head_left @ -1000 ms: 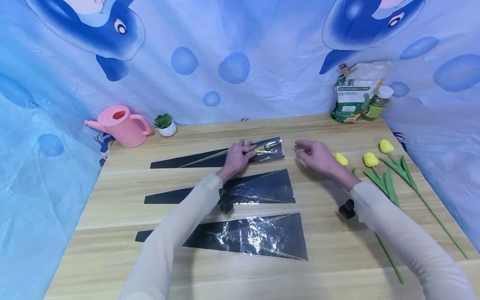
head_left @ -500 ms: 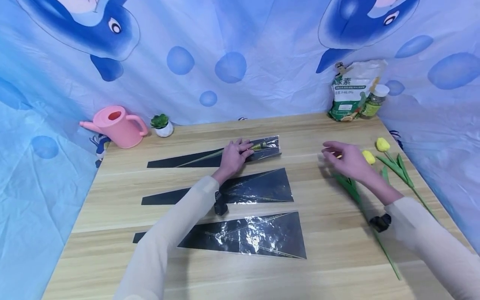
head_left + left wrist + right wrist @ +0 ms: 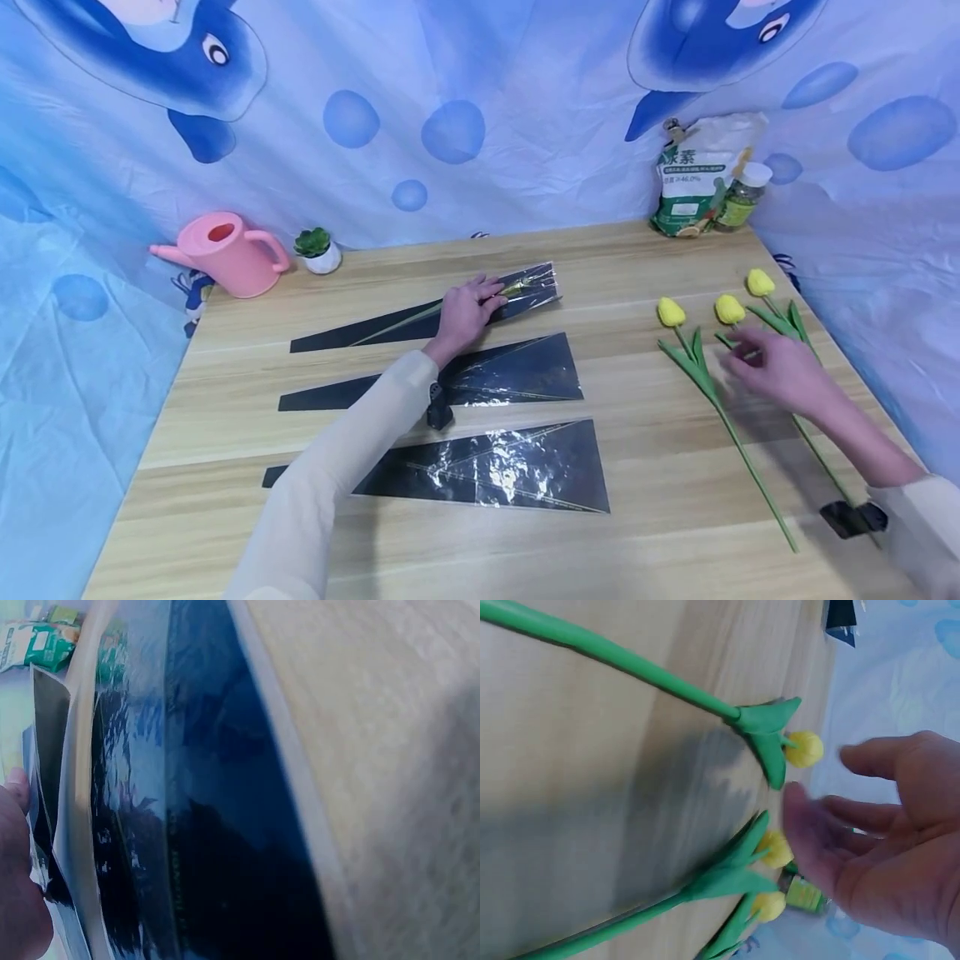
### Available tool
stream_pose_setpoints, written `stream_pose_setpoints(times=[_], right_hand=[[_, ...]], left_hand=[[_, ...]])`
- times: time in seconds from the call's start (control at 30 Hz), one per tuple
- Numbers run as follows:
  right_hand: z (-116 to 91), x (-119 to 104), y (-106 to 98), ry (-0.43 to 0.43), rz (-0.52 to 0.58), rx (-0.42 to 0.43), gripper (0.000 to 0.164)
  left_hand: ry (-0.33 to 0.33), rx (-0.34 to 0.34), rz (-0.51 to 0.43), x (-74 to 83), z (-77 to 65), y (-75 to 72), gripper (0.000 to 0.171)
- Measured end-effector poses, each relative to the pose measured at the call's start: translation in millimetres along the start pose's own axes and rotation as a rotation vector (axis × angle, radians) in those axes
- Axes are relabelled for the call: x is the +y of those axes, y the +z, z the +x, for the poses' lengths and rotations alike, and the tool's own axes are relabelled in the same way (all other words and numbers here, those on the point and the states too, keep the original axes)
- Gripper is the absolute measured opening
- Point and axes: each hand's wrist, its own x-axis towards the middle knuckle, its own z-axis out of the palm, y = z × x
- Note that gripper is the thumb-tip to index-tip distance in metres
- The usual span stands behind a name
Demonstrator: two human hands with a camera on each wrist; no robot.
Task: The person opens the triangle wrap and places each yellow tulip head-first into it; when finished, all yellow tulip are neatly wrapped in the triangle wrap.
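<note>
My left hand (image 3: 462, 314) rests on the farthest black flower sleeve (image 3: 390, 327), fingers extended over it. Inside that sleeve lies a yellow-headed tulip, its stem (image 3: 397, 323) running left and its head partly hidden near the fingertips. The left wrist view shows the thumb side of the hand (image 3: 16, 870) beside the sleeve's raised edge (image 3: 51, 742). My right hand (image 3: 780, 371) hovers near the middle loose tulip (image 3: 730, 309), fingers loosely bent and holding nothing. In the right wrist view, thumb and fingers stand apart near several yellow tulip heads (image 3: 804, 749).
Two more black sleeves lie nearer, a middle one (image 3: 517, 371) and a front one (image 3: 525, 467). Other tulips lie left (image 3: 671, 312) and right (image 3: 760, 282). Behind stand a pink watering can (image 3: 236, 258), potted succulent (image 3: 321, 252), fertilizer bag (image 3: 697, 179) and jar (image 3: 738, 204).
My right hand has moved right, away from the sleeve and past the left tulip to the middle one. Under my left hand, the far sleeve has tilted slightly, its right end farther back.
</note>
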Motion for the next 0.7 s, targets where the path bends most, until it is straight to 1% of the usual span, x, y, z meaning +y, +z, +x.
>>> stream_pose_setpoints(times=[0.07,0.13,0.2,0.3,0.47,0.7], right_hand=[[-10,2,-2,0.084,0.030,-0.106,0.043],[-18,3,-1,0.152,0.082,-0.193,0.048],[-25,3,2,0.183,0.114,-0.237,0.050],[-32,3,9,0.196,0.135,-0.252,0.048],[-38,5,18,0.203,0.160,-0.249,0.047],[-44,3,20,0.205,0.184,-0.251,0.043]], left_hand=[[-0.011,0.007,-0.023,-0.3,-0.2,0.2,0.029],[-0.017,0.021,-0.045,-0.7,-0.3,0.5,0.029],[-0.026,0.034,-0.071,-0.8,-0.4,0.6,0.029],[-0.034,0.056,-0.101,-0.4,-0.3,1.1,0.030],[-0.037,0.072,-0.107,1.3,-0.2,2.7,0.032],[-0.042,0.073,-0.119,2.7,1.5,4.7,0.032]])
